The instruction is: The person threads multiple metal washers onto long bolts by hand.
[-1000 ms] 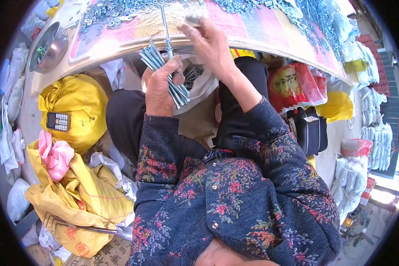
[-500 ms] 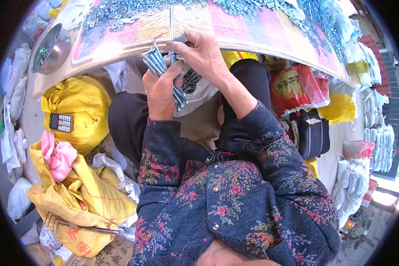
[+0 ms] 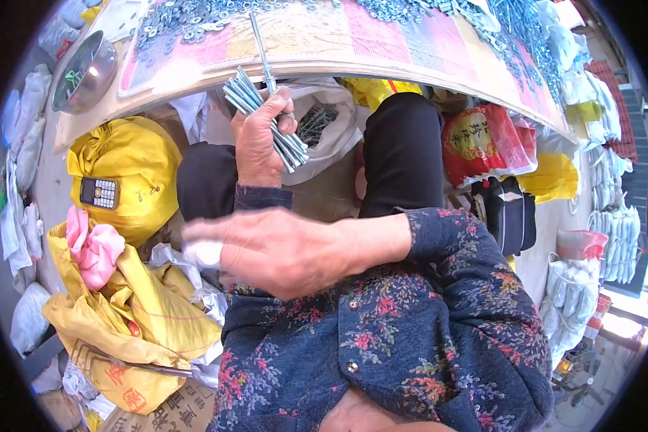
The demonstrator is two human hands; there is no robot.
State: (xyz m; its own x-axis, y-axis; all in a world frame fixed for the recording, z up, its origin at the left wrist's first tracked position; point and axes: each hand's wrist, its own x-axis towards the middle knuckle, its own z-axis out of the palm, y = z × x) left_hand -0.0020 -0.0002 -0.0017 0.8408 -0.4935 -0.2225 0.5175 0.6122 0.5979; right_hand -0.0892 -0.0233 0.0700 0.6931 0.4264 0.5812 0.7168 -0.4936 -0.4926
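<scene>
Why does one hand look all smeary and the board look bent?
In the head view, the right hand is blurred, as if moving; the left hand holding the long bolts looks sharp; the fisheye lens curves the board; sunlight glares at the lower right.

Head view, steeply down, close

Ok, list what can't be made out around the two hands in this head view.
- Right hand: motion-blurred, so whether the fingers hold anything is unclear.
- Bundle of long bolts: its middle is hidden inside the left hand, so no count.
- White bag: contents are shadowed under the board.
- Washers at the top edge: too small, cut off by the rim.
</scene>
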